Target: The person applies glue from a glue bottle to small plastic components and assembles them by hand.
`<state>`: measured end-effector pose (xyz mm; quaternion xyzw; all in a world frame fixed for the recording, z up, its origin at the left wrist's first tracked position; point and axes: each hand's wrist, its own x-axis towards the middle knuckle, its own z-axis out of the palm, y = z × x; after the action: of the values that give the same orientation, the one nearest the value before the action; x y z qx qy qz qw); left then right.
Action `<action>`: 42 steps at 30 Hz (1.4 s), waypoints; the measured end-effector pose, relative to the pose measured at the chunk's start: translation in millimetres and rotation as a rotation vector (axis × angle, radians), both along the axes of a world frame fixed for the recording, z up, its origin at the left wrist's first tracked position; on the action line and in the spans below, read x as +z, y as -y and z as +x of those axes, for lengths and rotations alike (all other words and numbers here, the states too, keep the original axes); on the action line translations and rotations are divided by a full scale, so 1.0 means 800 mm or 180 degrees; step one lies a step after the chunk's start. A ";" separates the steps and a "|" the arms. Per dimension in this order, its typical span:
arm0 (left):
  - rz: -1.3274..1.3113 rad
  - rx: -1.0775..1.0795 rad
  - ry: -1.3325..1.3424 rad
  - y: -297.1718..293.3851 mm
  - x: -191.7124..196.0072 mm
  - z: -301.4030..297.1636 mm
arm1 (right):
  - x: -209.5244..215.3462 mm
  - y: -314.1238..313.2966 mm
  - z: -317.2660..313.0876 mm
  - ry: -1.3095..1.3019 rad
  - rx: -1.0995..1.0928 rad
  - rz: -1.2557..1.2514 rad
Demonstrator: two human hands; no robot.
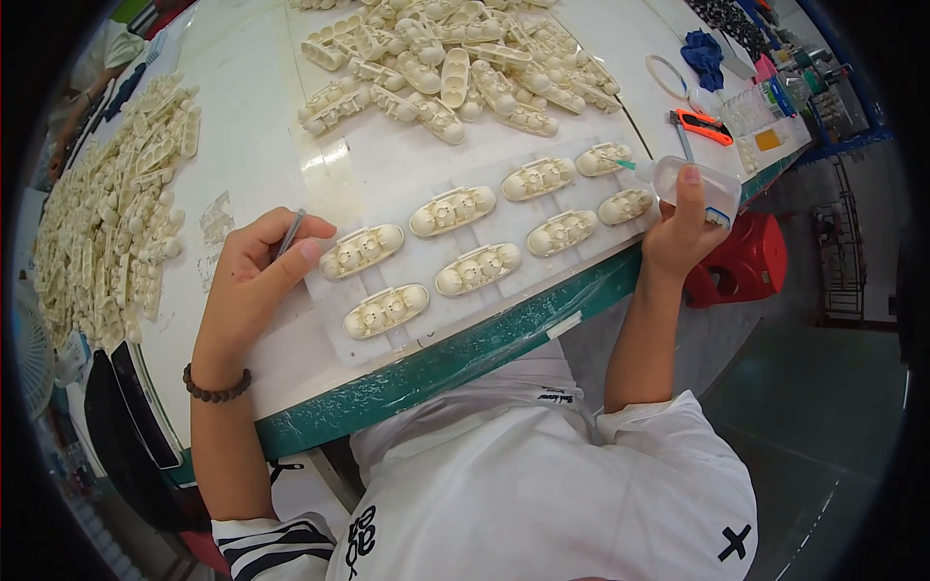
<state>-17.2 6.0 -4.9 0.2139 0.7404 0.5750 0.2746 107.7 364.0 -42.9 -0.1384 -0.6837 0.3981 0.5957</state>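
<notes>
My right hand (684,218) is wrapped round a clear squeeze bottle (712,187), tipped so its green needle tip (625,165) points at the far-right cream plastic part (603,159). In my left hand (254,266) a thin grey metal tool (291,233), perhaps tweezers, lies between the curled fingers. That hand rests by the left end of a pale flat board (465,315). On the board, several cream moulded parts stand in two rows, each an oval shell with rounded figures in it. The nearest to my left hand is the end part (361,252) of the far row.
A large heap of loose cream parts (455,73) lies behind the board, and another pile (136,208) at the left. To the right are an orange utility knife (704,127), a tape roll (666,76), a blue cloth (702,58) and a red stool (746,261). The table has a green edge (465,344).
</notes>
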 end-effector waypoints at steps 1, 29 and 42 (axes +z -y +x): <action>-0.0002 0.0017 0.0003 0.000 0.001 0.001 | 0.002 0.001 0.000 0.0010 0.0074 0.0034; 0.0020 0.0027 0.0059 0.000 0.002 0.001 | 0.012 0.004 -0.001 -0.0202 -0.0223 -0.0678; -0.0055 0.0185 0.0075 0.006 0.002 0.001 | 0.000 0.003 0.003 -0.0446 -0.0543 -0.0518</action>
<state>-16.0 1.5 -3.1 0.1831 0.7480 0.5788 0.2683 109.8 361.9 -43.3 -0.2157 -0.5916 0.4089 0.6605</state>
